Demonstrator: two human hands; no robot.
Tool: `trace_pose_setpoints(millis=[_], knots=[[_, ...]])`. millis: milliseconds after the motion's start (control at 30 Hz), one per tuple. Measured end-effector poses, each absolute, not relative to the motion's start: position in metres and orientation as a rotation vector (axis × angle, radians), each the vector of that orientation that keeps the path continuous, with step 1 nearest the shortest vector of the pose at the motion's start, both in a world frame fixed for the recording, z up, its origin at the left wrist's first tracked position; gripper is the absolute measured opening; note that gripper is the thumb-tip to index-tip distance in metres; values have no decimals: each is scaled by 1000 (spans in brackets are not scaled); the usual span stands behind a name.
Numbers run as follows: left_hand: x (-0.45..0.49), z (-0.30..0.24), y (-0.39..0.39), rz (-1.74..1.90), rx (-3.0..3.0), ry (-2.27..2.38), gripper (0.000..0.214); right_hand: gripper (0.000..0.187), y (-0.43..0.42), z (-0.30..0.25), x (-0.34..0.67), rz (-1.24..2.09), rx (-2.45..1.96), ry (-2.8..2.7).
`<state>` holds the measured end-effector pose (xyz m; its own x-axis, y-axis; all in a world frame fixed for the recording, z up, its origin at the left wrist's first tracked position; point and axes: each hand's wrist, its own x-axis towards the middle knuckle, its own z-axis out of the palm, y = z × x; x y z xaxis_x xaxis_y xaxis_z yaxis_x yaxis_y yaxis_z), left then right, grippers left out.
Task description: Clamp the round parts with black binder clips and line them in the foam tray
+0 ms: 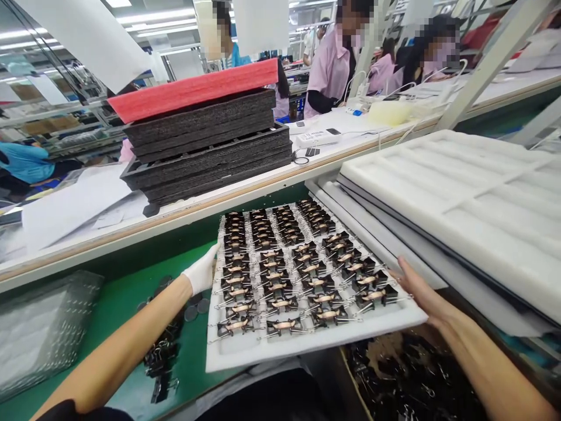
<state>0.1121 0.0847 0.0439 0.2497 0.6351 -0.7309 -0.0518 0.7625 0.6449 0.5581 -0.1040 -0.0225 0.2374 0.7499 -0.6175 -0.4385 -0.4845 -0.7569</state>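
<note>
A white foam tray (302, 346) fills the middle of the view, tilted and held at both sides. Rows of black binder clips (280, 290) with wire handles lie in its slots, each clip on the nearer rows gripping a small tan piece. My left hand (203, 270), in a white glove, is closed on the tray's left edge, its fingertips partly hidden behind it. Bare, my right hand (423, 294) holds the right edge, with the thumb on top and the other fingers out of sight below.
Stacked white foam trays (438, 169) stand at the right. Below them, a box holds loose black clips (407, 380). More clips (162, 356) lie on the green surface (127, 304), near clear plastic trays (48, 333). Black foam trays (210, 152) occupy the shelf; people work beyond.
</note>
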Motion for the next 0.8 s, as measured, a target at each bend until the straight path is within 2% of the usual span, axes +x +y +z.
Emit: trace_pose_setpoints(millis=[133,333,467,633,800], knots=[[115,49,89,477,561,1180,60,69,-89,-27,550,1632,-1396,-238],[116,52,98,476,599,1234,64,60,-66,-26,548,1635,-1330,-281],[117,51,103,500,682,1308,64,60,-49,-25,547,1761,-1273,-268],[122,41,100,563,793,1407,61,65,-33,-19,541,1714,-1274,-242],[125,38,88,712,881,1549,68,39,-31,-10,532,1636,-1384,-337]])
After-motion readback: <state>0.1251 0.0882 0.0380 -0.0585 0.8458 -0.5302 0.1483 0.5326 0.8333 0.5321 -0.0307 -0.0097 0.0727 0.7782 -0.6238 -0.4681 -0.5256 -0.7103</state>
